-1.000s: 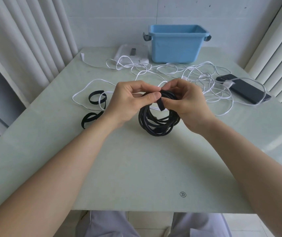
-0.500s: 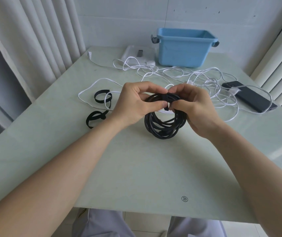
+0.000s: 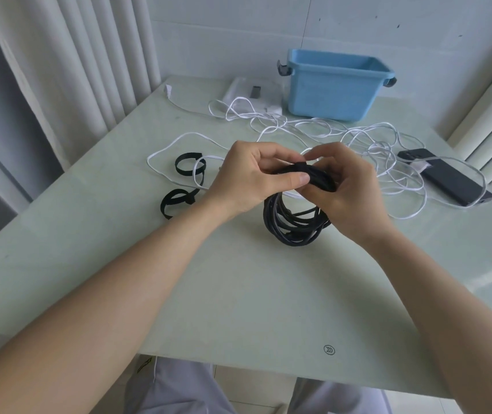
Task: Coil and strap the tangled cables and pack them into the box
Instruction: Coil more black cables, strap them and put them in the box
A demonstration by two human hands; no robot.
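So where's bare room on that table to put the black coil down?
The widest bare patch of the pale green table runs from the coiled black cable to the near edge. Another lies left of the black strap loops. Beyond the coil, tangled white cables crowd up to the blue plastic box.

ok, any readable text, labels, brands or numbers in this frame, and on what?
No words or numbers can be read.
On the table: a small round logo near the front edge, crescent shapes in a circle, no letters.
On the blue box, dark device and white pack: no print visible.
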